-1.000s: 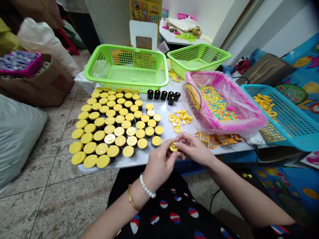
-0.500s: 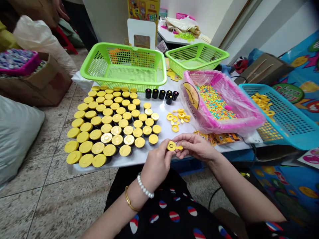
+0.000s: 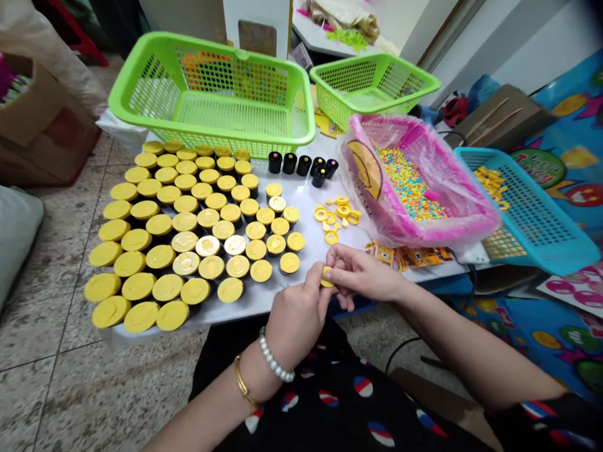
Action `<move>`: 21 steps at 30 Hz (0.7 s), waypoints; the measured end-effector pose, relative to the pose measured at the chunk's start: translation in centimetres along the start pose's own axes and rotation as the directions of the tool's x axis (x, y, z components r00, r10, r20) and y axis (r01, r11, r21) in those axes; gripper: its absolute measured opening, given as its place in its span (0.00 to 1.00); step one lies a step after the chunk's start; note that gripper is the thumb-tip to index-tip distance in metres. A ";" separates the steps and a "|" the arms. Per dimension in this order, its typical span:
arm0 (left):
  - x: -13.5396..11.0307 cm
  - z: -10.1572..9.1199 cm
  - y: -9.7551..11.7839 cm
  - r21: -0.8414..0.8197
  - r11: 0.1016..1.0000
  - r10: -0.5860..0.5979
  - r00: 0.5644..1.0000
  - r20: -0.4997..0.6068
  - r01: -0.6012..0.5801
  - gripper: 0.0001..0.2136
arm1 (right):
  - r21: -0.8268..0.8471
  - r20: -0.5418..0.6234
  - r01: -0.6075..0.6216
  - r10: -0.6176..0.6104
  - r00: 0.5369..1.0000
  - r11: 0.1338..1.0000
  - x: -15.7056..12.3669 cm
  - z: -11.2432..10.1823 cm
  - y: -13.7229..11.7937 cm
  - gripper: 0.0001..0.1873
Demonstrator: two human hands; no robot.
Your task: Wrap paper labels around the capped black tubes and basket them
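Observation:
At the table's front edge, a small yellow plastic cap (image 3: 326,277) sits between my two hands. My left hand (image 3: 299,311) pinches it from the left with thumb and forefinger. From the right, my right hand (image 3: 360,274) is closed over it with the thumb pressed on its face. Fingers cover most of the cap and whatever lies against it. Just beyond lie several loose yellow ring pieces with short tabs (image 3: 331,215). To the left, black containers with yellow lids (image 3: 183,221) stand in close rows.
Several small black pots (image 3: 304,165) stand behind the rings. A pink, plastic-lined basket (image 3: 475,220) holds coloured beads (image 3: 407,188). Green baskets (image 3: 211,139) (image 3: 377,59) are at the back. A blue basket (image 3: 565,242) with yellow pieces and printed packets (image 3: 414,256) lie right.
My right thumb has moved over the cap, and the tabbed yellow piece seen before is now hidden by fingers. The view has tipped down and closer to the table.

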State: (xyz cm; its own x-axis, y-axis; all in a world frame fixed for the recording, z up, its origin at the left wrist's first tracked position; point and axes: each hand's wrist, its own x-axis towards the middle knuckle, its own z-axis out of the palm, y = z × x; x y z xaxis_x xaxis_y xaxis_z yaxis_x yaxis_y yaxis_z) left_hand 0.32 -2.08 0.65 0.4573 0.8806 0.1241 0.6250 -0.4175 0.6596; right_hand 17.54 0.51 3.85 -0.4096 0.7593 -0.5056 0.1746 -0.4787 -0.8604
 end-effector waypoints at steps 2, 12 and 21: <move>-0.6 0.5 -0.4 -0.012 0.998 0.063 0.992 -0.106 -0.065 0.16 | 0.038 -0.064 0.006 -0.003 0.998 0.999 -0.3 0.5 0.4 0.22; -2.1 0.9 -1.6 -0.009 0.943 0.313 0.896 -0.316 -0.333 0.12 | -0.056 -0.352 0.222 -0.227 0.908 0.973 1.9 3.4 1.1 0.20; -0.6 0.8 -0.9 0.069 0.996 0.065 0.980 -0.189 -0.052 0.23 | -0.934 -0.333 -0.077 -0.777 0.534 0.348 4.5 -3.4 -6.5 0.11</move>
State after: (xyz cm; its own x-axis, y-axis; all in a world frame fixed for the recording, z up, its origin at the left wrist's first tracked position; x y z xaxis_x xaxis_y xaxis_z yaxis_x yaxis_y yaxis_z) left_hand -0.08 -2.42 -0.63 0.3689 0.8782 0.3043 0.6425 -0.4776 0.5993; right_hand 17.66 8.54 6.98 -0.0563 0.9244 0.3772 0.9288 0.1871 -0.3198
